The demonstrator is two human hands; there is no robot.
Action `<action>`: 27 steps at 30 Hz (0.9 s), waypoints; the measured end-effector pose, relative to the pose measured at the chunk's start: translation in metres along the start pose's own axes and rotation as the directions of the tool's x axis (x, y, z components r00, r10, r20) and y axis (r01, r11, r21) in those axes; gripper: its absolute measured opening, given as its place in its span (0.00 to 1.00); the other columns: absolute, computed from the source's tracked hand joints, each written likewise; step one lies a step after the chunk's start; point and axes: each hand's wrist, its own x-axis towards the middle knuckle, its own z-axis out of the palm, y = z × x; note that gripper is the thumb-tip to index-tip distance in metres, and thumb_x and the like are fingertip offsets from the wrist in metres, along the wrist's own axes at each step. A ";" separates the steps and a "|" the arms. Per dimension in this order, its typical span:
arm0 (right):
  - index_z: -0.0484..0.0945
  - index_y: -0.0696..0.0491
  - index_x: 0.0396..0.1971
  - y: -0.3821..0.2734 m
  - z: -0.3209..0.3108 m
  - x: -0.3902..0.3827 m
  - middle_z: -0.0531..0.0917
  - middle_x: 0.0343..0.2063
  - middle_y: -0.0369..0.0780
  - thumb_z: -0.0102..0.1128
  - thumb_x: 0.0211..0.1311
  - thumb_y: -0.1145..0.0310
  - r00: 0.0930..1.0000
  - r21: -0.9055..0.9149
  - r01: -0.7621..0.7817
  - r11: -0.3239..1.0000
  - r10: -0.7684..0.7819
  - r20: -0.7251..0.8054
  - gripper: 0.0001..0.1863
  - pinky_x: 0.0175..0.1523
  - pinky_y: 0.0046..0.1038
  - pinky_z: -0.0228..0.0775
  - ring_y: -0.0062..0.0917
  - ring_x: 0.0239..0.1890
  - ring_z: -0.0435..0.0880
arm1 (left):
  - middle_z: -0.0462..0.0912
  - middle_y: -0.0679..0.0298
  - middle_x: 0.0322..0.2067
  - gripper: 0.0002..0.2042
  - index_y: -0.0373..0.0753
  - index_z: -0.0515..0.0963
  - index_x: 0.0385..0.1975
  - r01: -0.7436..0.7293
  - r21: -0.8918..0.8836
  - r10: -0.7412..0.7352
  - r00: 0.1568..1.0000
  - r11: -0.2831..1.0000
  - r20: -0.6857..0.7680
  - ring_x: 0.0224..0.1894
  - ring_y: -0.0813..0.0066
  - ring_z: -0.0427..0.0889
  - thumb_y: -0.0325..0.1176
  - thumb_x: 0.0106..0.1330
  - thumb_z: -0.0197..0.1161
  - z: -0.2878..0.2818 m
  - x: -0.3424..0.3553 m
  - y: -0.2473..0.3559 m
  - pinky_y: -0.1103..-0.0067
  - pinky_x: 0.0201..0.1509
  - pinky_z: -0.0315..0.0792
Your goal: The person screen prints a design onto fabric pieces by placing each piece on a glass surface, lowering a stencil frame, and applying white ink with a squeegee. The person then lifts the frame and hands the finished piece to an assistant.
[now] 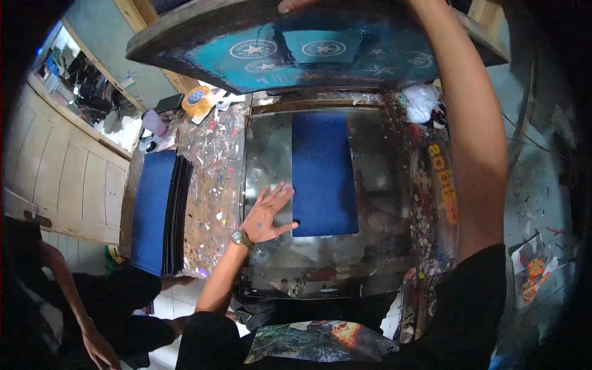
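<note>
So the blue rectangular sheet (325, 172) is lying flat at dead centre on the dark, glossy platen (265, 154). My left hand (268, 216) is at its 8 o'clock, palm down, fingers spread wide, gripping nothing, with the thumb tip at the sheet's lower left corner. Up at 12, the screen-printing frame (228, 58) is tilted up, teal mesh with star emblems. The right hand (295, 5) is mostly cut off up there, just fingertips over the frame's edge, so I can't tell how closed it is. Stack of blue sheets (151, 213) at 9, tape roll (197, 102) at 10, crumpled plastic bag (421, 103) at 2.
</note>
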 end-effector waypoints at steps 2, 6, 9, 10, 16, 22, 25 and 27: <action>0.83 0.63 0.45 -0.023 0.000 -0.012 0.87 0.41 0.54 0.75 0.36 0.29 0.990 -0.002 -0.098 0.995 0.098 0.100 0.50 0.49 0.37 0.80 0.43 0.42 0.87 | 0.64 0.49 0.74 0.44 0.36 0.63 0.74 0.011 -0.116 -0.017 0.998 0.993 -0.054 0.79 0.54 0.56 0.57 0.63 0.68 -0.015 0.000 0.013 0.56 0.82 0.46; 0.79 0.55 0.46 -0.061 0.062 -0.113 0.85 0.39 0.48 0.82 0.32 0.41 0.964 -0.044 0.003 0.999 -0.015 -0.265 0.42 0.47 0.40 0.78 0.43 0.43 0.88 | 0.72 0.46 0.67 0.42 0.35 0.71 0.69 0.032 0.396 0.292 0.622 0.918 -0.726 0.71 0.48 0.68 0.53 0.57 0.75 -0.101 -0.005 0.125 0.56 0.78 0.53; 0.76 0.52 0.42 -0.124 0.115 -0.199 0.77 0.32 0.40 0.73 0.43 0.33 0.944 0.010 0.101 0.995 -0.093 -0.318 0.38 0.38 0.38 0.71 0.32 0.35 0.80 | 0.79 0.47 0.57 0.41 0.34 0.72 0.68 0.303 0.402 0.012 0.786 0.864 -0.619 0.63 0.53 0.76 0.52 0.58 0.75 -0.146 -0.041 0.158 0.58 0.72 0.62; 0.76 0.53 0.44 -0.140 0.130 -0.231 0.77 0.32 0.41 0.68 0.47 0.29 0.977 0.014 0.063 0.998 -0.059 -0.207 0.40 0.39 0.40 0.72 0.35 0.36 0.81 | 0.81 0.52 0.43 0.43 0.32 0.72 0.67 0.277 0.284 -0.107 0.862 0.918 -0.496 0.49 0.57 0.80 0.54 0.57 0.77 -0.133 -0.050 0.144 0.62 0.60 0.70; 0.76 0.53 0.41 -0.154 0.219 -0.284 0.78 0.31 0.40 0.68 0.58 0.40 0.989 0.150 -0.121 0.981 0.106 0.100 0.30 0.42 0.40 0.73 0.36 0.37 0.82 | 0.78 0.58 0.34 0.35 0.32 0.76 0.52 0.169 0.104 -0.110 0.900 0.980 -0.422 0.36 0.59 0.75 0.49 0.51 0.81 -0.014 -0.088 0.095 0.68 0.43 0.68; 0.78 0.50 0.41 -0.162 0.209 -0.290 0.80 0.33 0.40 0.73 0.56 0.52 0.972 0.251 -0.151 0.956 0.098 0.215 0.21 0.43 0.37 0.75 0.34 0.41 0.84 | 0.79 0.58 0.35 0.32 0.34 0.77 0.48 0.181 0.065 -0.132 0.880 0.981 -0.457 0.37 0.57 0.76 0.46 0.49 0.83 0.009 -0.100 0.081 0.66 0.44 0.68; 0.78 0.50 0.40 -0.162 0.223 -0.289 0.80 0.33 0.39 0.73 0.56 0.53 0.980 0.239 -0.158 0.958 0.123 0.156 0.20 0.43 0.38 0.76 0.35 0.40 0.84 | 0.80 0.57 0.37 0.31 0.35 0.77 0.46 0.192 0.051 -0.149 0.880 0.980 -0.450 0.39 0.55 0.77 0.45 0.47 0.85 0.006 -0.100 0.082 0.64 0.46 0.69; 0.79 0.49 0.38 -0.150 0.241 -0.275 0.80 0.32 0.39 0.73 0.56 0.54 0.981 0.230 -0.181 0.956 0.159 0.110 0.18 0.43 0.39 0.76 0.35 0.40 0.84 | 0.80 0.57 0.37 0.31 0.35 0.77 0.45 0.178 0.042 -0.143 0.888 0.983 -0.437 0.39 0.54 0.77 0.45 0.47 0.85 0.005 -0.099 0.082 0.64 0.46 0.69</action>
